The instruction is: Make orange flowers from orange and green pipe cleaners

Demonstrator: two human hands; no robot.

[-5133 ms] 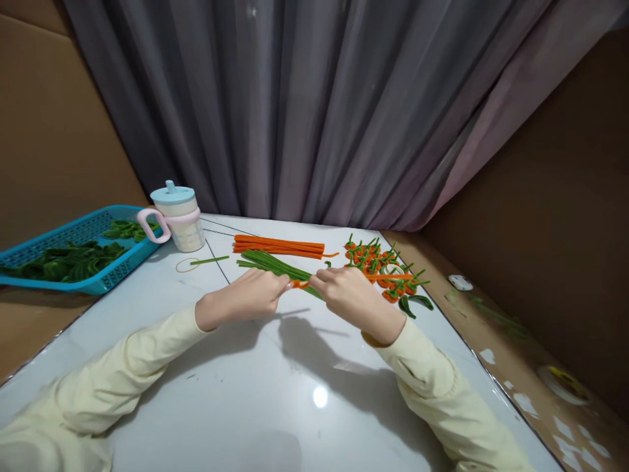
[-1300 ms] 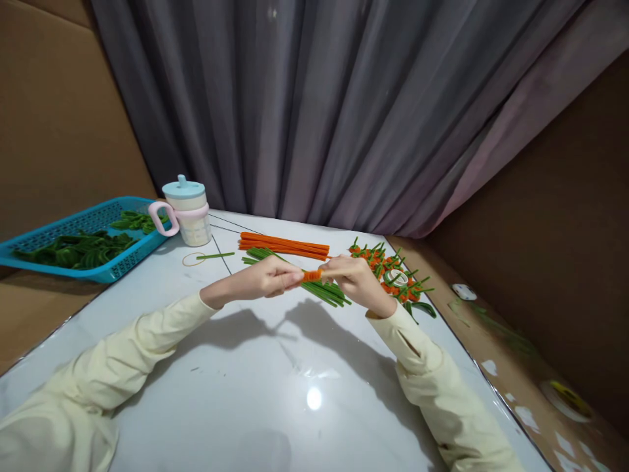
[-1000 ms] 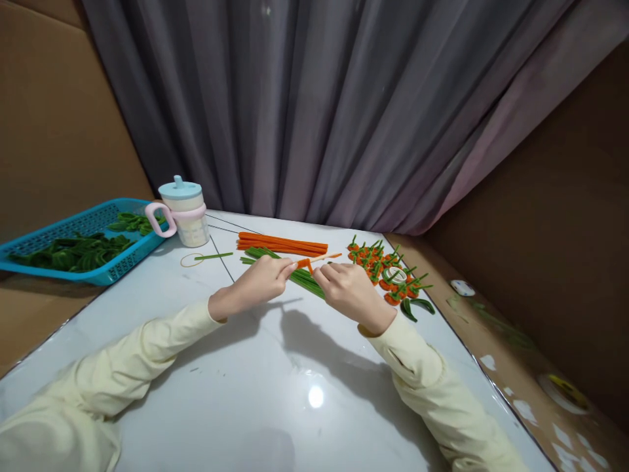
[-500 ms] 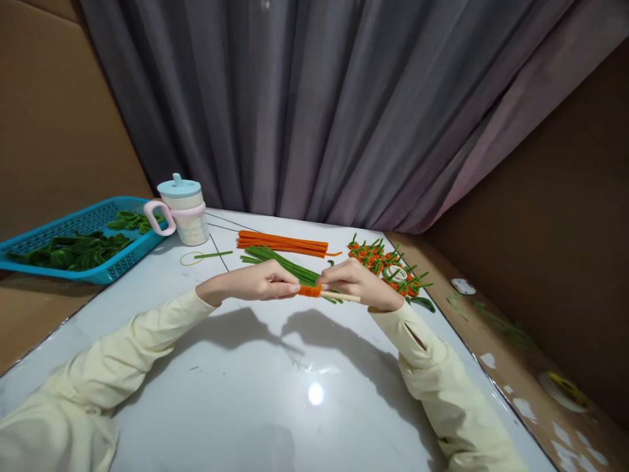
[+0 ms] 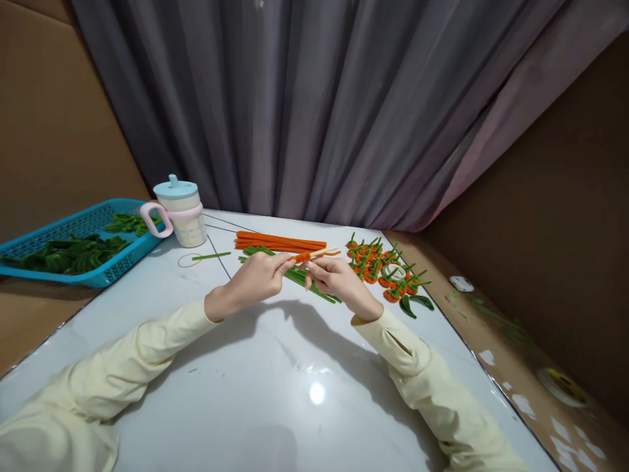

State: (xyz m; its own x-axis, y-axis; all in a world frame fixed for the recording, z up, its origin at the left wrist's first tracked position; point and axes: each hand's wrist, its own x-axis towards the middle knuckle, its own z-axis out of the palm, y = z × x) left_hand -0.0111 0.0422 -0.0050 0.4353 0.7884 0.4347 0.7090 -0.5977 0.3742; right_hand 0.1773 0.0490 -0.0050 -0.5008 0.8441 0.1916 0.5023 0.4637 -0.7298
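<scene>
A pale wooden stick [image 5: 322, 251] carries a tight coil of orange pipe cleaner [image 5: 301, 257] around it. My left hand [image 5: 258, 280] pinches the coil's left end between thumb and fingers, hiding that end of the stick. With its fingertips closed at the coil's right part, my right hand [image 5: 341, 283] sits just below the stick, whose free end points up and right. Behind the hands lie a bundle of orange pipe cleaners [image 5: 278, 241] and a bundle of green pipe cleaners [image 5: 312, 286], the latter partly covered by my hands.
Right of my hands stand several small orange pieces with green stems [image 5: 371, 269], a white tape roll [image 5: 394, 273] and green leaf shapes [image 5: 415, 303]. At left are a lidded cup [image 5: 189, 231] and a blue basket [image 5: 101, 274] holding green pieces. Paper scraps [image 5: 523, 405] lie right.
Both hands have shifted slightly up the table. The stick's free end has swung from pointing right beneath my right hand to pointing up and right above it.
</scene>
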